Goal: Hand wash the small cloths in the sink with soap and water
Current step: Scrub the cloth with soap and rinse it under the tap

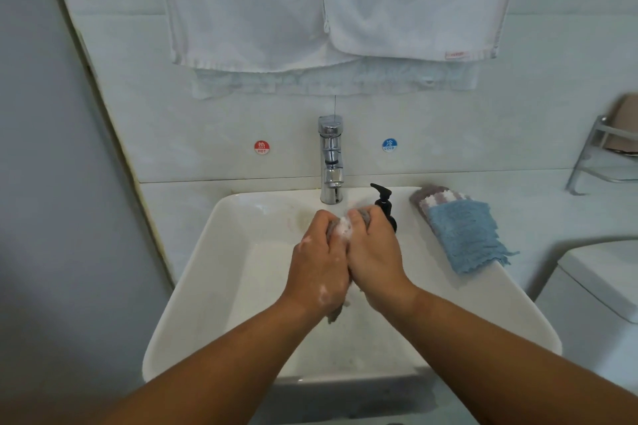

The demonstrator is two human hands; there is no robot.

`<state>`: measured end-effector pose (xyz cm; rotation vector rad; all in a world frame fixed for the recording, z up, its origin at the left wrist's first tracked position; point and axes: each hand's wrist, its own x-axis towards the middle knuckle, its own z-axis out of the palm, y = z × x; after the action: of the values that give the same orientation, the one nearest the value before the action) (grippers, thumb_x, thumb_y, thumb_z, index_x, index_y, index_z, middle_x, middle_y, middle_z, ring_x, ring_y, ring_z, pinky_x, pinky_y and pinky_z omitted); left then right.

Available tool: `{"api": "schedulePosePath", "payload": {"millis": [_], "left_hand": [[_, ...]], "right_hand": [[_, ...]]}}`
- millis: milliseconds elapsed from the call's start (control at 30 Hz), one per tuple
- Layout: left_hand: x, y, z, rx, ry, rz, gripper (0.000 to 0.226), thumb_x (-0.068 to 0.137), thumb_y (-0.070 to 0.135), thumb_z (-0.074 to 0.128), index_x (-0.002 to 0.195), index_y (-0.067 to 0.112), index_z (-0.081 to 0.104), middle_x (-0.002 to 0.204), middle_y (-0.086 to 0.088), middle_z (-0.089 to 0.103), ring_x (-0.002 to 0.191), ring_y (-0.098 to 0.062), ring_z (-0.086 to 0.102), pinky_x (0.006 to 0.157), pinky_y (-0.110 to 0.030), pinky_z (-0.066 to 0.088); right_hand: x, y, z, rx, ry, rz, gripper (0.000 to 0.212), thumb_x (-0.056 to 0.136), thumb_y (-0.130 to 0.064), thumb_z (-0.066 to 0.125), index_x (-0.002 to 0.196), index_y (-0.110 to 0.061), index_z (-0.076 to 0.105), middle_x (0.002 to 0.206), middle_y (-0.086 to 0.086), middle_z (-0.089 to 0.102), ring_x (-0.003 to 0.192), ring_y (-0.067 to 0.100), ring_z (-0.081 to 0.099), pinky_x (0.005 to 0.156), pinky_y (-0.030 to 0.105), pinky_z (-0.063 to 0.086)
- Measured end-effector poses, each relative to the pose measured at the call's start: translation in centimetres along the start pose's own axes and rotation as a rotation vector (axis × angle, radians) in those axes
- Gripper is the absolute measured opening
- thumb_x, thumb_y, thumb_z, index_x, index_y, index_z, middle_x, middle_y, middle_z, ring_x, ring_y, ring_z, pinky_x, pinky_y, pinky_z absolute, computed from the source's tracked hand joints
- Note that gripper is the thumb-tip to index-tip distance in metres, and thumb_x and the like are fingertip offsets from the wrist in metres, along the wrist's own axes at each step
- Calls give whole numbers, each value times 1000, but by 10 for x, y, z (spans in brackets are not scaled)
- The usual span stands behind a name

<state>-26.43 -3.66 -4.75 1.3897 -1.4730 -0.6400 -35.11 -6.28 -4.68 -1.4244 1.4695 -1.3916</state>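
Above the sink [214, 252], gripping a soapy grey cloth [343, 230] in curled fingers [324, 219] of left hand [319, 266] and right hand [374, 259], pressed together; right of the fingers, soap pump [385, 205], then blue cloth [466, 235]

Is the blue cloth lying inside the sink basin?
No, the blue cloth lies outside the sink, beside its right rim, while the left hand and right hand hold a soapy grey cloth over it.

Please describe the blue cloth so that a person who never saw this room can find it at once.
Start at the white sink under the chrome tap. At its right edge, past the black pump bottle, two cloths lie stacked. The blue cloth is the top one, fringed, over a grey-and-white striped cloth.
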Motion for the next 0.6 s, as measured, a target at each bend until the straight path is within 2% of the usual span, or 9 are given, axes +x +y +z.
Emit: {"api": "schedulePosePath", "payload": {"millis": [67,133,200,267,300,367,467,533,600], "left_hand": [[4,2,-7,16,52,35,19,109,31,36,102,21,52,83,7,60,73,-5,57,56,-7,43],[9,-1,-12,44,105,25,20,109,31,36,102,20,51,81,7,58,72,-7,55,57,-5,40],[8,-6,-11,77,92,14,22,109,34,33,102,21,49,80,5,59,71,-10,57,54,-11,42],[2,-10,-5,82,22,45,22,109,36,33,100,21,47,76,2,61,66,-15,58,55,-25,44],[-3,-9,-3,73,-19,64,20,109,34,34,99,21,46,74,1,60,63,-15,56,53,-27,43],[-10,-3,1,44,-70,100,17,109,30,35,100,22,46,74,2,60,62,-12,57,52,-24,46],[-6,8,-3,6,-10,98,17,109,28,36,102,21,50,79,7,59,70,-7,59,57,-15,49],[5,7,-7,26,83,50,19,109,30,35,102,19,50,80,8,58,74,-11,59,60,-14,46],[12,-1,-8,55,79,22,20,109,34,35,103,20,48,82,5,59,79,-21,60,70,-33,53]], "right_hand": [[-14,5,1,-16,-108,40,21,108,-35,40,99,-23,55,91,-1,64,84,15,63,78,38,58],[-31,5,1,-46,-202,7,20,109,-37,37,102,-27,52,91,-4,61,82,10,62,68,22,54],[-35,2,-3,-31,-178,-70,15,108,-35,40,102,-28,52,89,-7,61,80,7,62,64,14,51],[-25,-1,-6,9,-78,-126,13,107,-30,46,98,-25,54,86,-6,61,77,6,61,64,16,50],[-16,-1,-7,10,-26,-110,12,106,-29,47,98,-25,55,87,-7,62,79,6,62,69,20,52],[-3,5,-8,22,13,-3,13,106,-30,47,101,-24,56,92,-6,64,87,11,63,78,32,55],[-12,13,-5,33,-96,81,20,107,-35,44,100,-21,57,90,1,66,83,17,64,71,37,56],[-27,10,-4,30,-143,14,19,108,-35,42,99,-24,55,91,1,65,84,15,66,73,33,60],[-30,0,-5,25,-119,-88,15,108,-31,42,100,-25,54,88,-5,63,81,6,65,67,16,55]]}}
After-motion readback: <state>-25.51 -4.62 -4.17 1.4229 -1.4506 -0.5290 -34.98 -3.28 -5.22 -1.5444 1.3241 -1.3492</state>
